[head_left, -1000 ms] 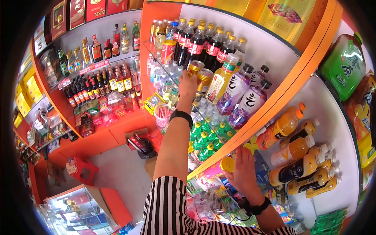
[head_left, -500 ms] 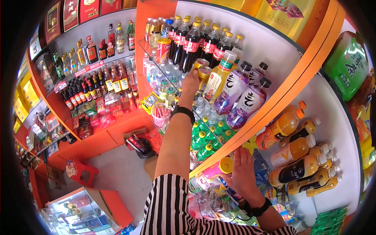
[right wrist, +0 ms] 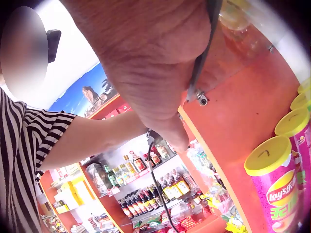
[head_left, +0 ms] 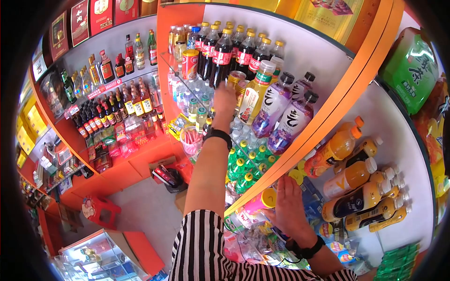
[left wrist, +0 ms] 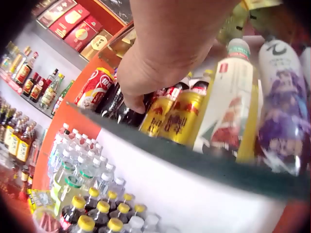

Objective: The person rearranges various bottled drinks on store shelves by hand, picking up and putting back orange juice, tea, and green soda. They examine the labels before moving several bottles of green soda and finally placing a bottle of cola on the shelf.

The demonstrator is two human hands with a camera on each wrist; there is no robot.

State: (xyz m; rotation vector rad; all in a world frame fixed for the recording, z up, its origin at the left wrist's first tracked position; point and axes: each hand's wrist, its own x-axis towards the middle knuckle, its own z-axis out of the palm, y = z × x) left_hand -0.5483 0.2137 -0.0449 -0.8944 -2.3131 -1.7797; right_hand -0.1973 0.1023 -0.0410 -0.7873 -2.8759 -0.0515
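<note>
My left hand (head_left: 225, 102) reaches over the front of the upper glass shelf (left wrist: 204, 167). Its thumb points down beside the left of two gold cans (left wrist: 182, 116), in front of dark cola bottles (head_left: 221, 58); its other fingers are hidden, so whether it grips that can I cannot tell. Right of the cans stands a yellow drink bottle (head_left: 256, 91), followed by purple-labelled bottles (head_left: 274, 105). My right hand (head_left: 289, 208), its fingers extended, lies along the shelf edge by the orange divider. Next to it is a pink Lay's canister (right wrist: 277, 189) with a yellow lid.
An orange upright divider (head_left: 328, 122) splits the shelving, with orange juice bottles (head_left: 335, 150) on its right. Below the glass shelf crowd green-capped bottles (head_left: 243, 164) and clear bottles. Farther left are liquor shelves (head_left: 112, 103), a red stool (head_left: 101, 210) and a glass display case (head_left: 101, 253).
My left hand shifts slightly around the gold cans and covers more of their left side. The head view turns a little, sliding the shelves left. My right hand stays at the shelf edge.
</note>
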